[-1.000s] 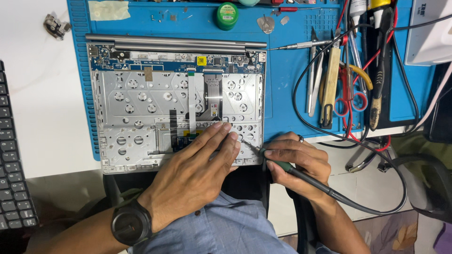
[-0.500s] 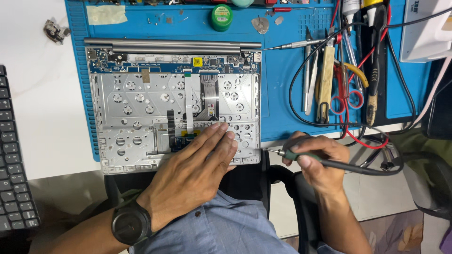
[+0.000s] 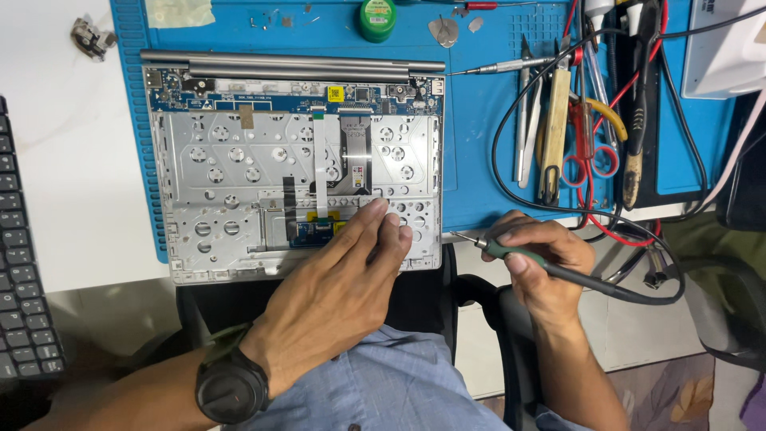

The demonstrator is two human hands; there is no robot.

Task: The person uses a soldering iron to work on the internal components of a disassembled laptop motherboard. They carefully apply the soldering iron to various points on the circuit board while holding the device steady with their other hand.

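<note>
From the head view, I see my left hand [image 3: 335, 295] lying flat on the opened laptop [image 3: 291, 168], fingers stretched out loosely and gripping nothing, their tips pressing near the ribbon cables [image 3: 323, 168] and the small board at the lower middle. My right hand [image 3: 542, 267] is closed around the green grip of a soldering iron [image 3: 511, 251], tip pointing left toward the laptop's lower right corner, with a clear gap between them.

Compared with a second ago, the right hand has drawn back off the chassis edge and now hovers over the desk [image 3: 72, 199] just beyond the blue mat [image 3: 479, 136]; I judge the iron is parked off the work while the left hand steadies it. Tweezers, scissors and cables [image 3: 574, 136] lie on the mat at right, a keyboard [image 3: 24, 263] at far left.
</note>
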